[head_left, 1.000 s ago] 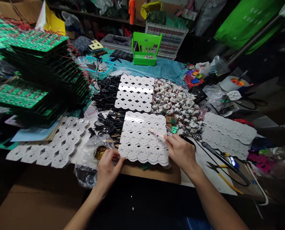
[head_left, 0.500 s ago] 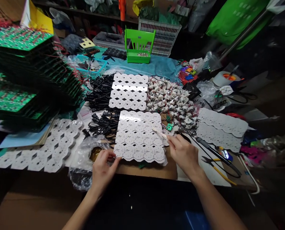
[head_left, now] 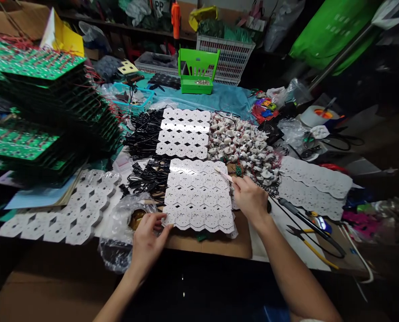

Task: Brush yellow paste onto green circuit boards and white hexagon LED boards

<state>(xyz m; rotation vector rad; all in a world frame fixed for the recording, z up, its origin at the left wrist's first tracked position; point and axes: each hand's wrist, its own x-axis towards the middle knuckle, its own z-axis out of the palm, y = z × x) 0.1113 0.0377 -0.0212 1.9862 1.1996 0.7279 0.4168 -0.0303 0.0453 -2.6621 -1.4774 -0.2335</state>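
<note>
A stack of white circuit board panels [head_left: 199, 197] with scalloped edges lies before me. My left hand [head_left: 151, 235] pinches the top panel's lower left corner between thumb and fingers. My right hand [head_left: 251, 199] is closed around a slim, pale-handled brush [head_left: 223, 173]; its cream-coloured tip is over the panel's upper right part. Whether the tip touches the surface I cannot tell. Just behind sits another stack of white panels [head_left: 183, 134], with dark diamond-shaped gaps.
Black plug cables [head_left: 145, 179] lie left of the panels, small white wired parts [head_left: 239, 138] to the right. Green circuit boards [head_left: 35, 58] are piled high at left. A soldering iron [head_left: 309, 228] and yellow-handled cutters [head_left: 315, 248] lie right. A green chair-shaped holder [head_left: 197, 82] stands behind.
My right hand has moved slightly up and left in the view, taking the brush tip farther up the panel. My left hand stays at the corner; the whole view has shifted a little.
</note>
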